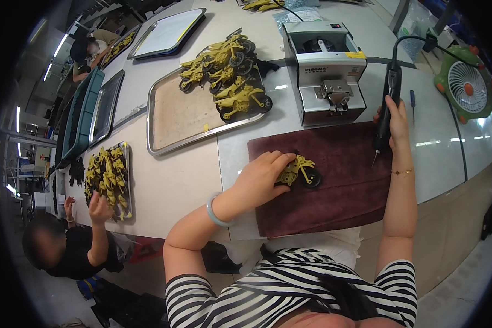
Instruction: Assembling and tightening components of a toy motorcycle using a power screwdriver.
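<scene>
My left hand (265, 176) is closed on a yellow toy motorcycle (296, 170) with a black wheel, resting on a dark red cloth (333, 205). The fingers and palm cover the rear part of the toy. In my right hand (397, 123) is a black electric screwdriver (386, 109), its thin bit pointing down over the right side of the cloth. The bit is apart from the motorcycle. A cord rises from the driver's top to a holder.
A metal tray (153, 128) with several yellow motorcycles (224, 74) stands behind left. The silver machine (328, 76) is behind the cloth. A blue-handled screwdriver (413, 101) and a green fan (464, 87) are right. At left, a co-worker (74, 240) reaches over another full tray.
</scene>
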Available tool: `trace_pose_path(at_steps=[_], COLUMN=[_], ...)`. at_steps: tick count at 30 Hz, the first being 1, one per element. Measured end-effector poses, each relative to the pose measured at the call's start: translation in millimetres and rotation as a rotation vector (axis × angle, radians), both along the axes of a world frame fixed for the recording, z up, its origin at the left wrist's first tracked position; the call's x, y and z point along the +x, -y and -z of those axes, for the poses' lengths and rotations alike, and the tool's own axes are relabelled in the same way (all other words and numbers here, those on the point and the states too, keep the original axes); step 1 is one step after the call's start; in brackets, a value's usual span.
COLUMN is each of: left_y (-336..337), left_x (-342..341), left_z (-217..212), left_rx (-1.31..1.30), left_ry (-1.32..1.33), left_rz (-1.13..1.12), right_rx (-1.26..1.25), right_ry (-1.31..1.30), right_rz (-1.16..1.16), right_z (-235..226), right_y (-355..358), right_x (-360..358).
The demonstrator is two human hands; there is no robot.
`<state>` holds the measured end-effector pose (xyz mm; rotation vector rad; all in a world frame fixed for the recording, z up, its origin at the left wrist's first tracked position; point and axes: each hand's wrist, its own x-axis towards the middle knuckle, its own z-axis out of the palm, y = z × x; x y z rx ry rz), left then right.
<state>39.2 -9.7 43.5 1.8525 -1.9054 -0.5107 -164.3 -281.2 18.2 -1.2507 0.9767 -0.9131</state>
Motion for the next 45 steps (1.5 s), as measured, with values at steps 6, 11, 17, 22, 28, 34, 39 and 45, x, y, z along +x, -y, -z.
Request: trace_pose_path(at_steps=[6,11,17,22,28,34,39,45], left_y=[-7,-6,-15,-12,-12,-11,-14,-11], left_x=[17,3,2,2,0,1,3,3], left_z=[-2,10,7,2,18,14,16,15], left_rx=[-0.005,-0.056,-0.076,-0.055,-0.181,-0.221,-0.168,-0.198], left_ry=[-0.177,-0.192,-0.112,-0.037,-0.063,-0.088,-0.095,-0.091], left_rz=[0.019,0.000,-0.016,-0.014,-0.018,0.022,0.011,0.040], right_rx=[-0.552,-0.669,-0.756,-0.845,-0.863,-0.840,-0.796,-0.767], right_ry=[-0.808,-1.101,-0.898,-0.483,-0.548,-0.543,-0.441,-0.488], right_rz=[0.042,0.024,-0.115,-0.676,-0.909,-0.975,-0.982,-0.976], right_z=[9,-6,-47,-68,-44,-28,-19,-29], right_y=[1,-23,-68,-140,-138,-136,-134,-135], right_x=[4,-5,-7,43,87,82,86,83])
